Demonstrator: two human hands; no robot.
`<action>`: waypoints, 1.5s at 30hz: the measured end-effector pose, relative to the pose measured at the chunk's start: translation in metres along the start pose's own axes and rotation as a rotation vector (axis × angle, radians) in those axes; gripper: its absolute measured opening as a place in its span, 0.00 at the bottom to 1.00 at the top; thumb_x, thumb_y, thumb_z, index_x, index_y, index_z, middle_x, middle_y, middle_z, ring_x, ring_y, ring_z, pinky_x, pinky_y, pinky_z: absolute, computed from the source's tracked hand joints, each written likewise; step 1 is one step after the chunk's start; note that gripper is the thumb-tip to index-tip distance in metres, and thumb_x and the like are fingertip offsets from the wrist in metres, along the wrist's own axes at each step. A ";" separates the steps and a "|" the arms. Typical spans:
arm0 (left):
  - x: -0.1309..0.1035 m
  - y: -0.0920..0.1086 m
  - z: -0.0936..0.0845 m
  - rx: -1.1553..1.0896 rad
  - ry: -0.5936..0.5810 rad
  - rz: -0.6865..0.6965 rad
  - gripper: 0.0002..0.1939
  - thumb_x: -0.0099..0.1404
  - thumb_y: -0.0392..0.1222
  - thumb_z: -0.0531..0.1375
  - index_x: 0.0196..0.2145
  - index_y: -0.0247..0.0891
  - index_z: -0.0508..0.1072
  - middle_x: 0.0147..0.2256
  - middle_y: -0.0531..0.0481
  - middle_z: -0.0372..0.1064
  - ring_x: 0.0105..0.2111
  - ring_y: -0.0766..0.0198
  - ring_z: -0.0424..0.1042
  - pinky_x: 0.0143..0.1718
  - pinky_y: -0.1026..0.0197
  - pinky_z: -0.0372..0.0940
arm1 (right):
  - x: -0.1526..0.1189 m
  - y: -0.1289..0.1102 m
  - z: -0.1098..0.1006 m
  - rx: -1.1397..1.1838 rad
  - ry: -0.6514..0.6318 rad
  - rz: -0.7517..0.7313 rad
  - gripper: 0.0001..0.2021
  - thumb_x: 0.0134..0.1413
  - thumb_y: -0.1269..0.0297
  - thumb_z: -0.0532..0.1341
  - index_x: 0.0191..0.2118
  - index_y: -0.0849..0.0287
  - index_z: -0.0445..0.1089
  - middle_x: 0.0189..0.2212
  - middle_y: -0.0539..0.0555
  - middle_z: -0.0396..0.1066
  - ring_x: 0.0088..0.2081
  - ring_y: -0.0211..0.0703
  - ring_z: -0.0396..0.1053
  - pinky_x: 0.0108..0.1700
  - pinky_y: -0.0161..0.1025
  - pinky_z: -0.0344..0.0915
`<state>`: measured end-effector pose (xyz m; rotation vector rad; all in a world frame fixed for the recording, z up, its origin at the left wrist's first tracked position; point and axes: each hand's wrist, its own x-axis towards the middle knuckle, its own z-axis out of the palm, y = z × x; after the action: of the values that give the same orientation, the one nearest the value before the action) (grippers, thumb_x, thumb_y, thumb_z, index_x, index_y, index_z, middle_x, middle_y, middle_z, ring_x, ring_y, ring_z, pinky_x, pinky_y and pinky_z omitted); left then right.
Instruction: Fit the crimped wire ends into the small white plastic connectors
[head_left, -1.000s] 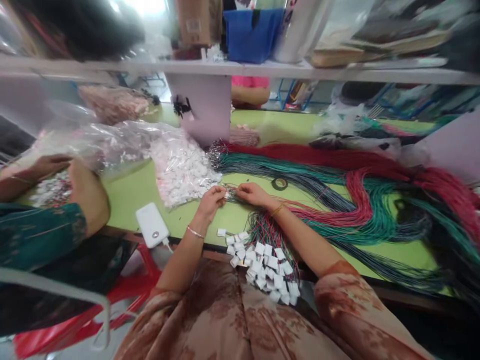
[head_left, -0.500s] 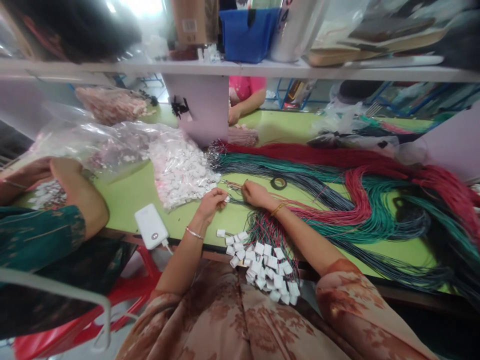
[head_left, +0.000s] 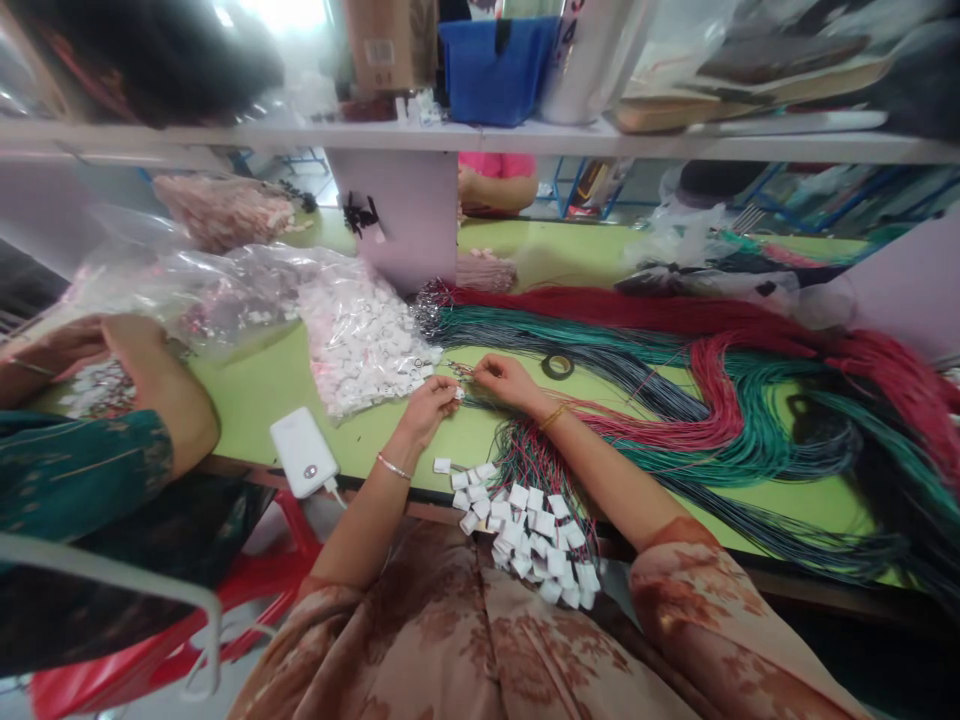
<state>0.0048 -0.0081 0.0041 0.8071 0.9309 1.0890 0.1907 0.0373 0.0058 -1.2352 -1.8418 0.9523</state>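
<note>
My left hand [head_left: 433, 408] pinches a small white connector [head_left: 459, 393] above the green table. Close beside it on the right, my right hand [head_left: 504, 382] has its fingers pinched together at the metal-tipped end of a wire [head_left: 463, 370]. Dark wires run from the connector below my right hand. Toward my body lies a heap of white connectors [head_left: 525, 530] on red, green and dark wires, hanging over the table edge. Long bundles of red wires [head_left: 600, 303], green wires [head_left: 750, 440] and dark wires [head_left: 645, 375] stretch off to the right.
A clear bag of white connectors [head_left: 367, 345] lies left of my hands. A roll of tape [head_left: 557, 366] sits behind my right hand, and a white power bank [head_left: 304, 452] at the front edge. A co-worker's arm [head_left: 169, 390] rests at left. A shelf [head_left: 300, 135] crosses above.
My right hand has shifted slightly left and up, toward the wire ends. My left hand moved a little right with the connector. The co-worker's arm across the table has lifted.
</note>
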 end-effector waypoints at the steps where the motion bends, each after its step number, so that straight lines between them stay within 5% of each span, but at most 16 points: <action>1: 0.000 -0.001 0.000 -0.015 -0.004 0.001 0.10 0.52 0.38 0.66 0.32 0.35 0.71 0.28 0.51 0.70 0.26 0.71 0.67 0.29 0.68 0.61 | -0.001 -0.003 0.001 0.043 -0.002 0.003 0.09 0.48 0.60 0.58 0.29 0.61 0.68 0.25 0.49 0.68 0.27 0.35 0.60 0.32 0.33 0.58; 12: 0.002 -0.002 0.003 -0.107 0.007 -0.002 0.09 0.54 0.37 0.65 0.32 0.35 0.70 0.31 0.50 0.70 0.29 0.71 0.68 0.34 0.68 0.63 | -0.025 -0.012 0.006 0.115 -0.034 -0.007 0.07 0.43 0.62 0.59 0.27 0.61 0.67 0.21 0.47 0.64 0.23 0.33 0.56 0.27 0.32 0.54; 32: 0.006 -0.009 -0.001 -0.054 0.047 0.030 0.15 0.50 0.40 0.70 0.33 0.34 0.71 0.30 0.51 0.72 0.27 0.73 0.69 0.33 0.68 0.64 | -0.024 -0.012 0.009 0.065 -0.041 -0.042 0.07 0.42 0.63 0.58 0.26 0.62 0.68 0.21 0.47 0.65 0.23 0.33 0.57 0.28 0.32 0.55; 45: 0.004 -0.013 0.006 0.014 0.126 0.022 0.14 0.48 0.39 0.70 0.32 0.33 0.72 0.26 0.50 0.72 0.24 0.72 0.68 0.30 0.67 0.64 | -0.029 -0.013 0.018 -0.145 -0.059 -0.094 0.09 0.50 0.63 0.55 0.27 0.62 0.68 0.21 0.49 0.66 0.23 0.34 0.57 0.28 0.32 0.53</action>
<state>0.0154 -0.0087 -0.0063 0.7687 1.0380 1.1642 0.1786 0.0029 0.0040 -1.2049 -2.0270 0.8244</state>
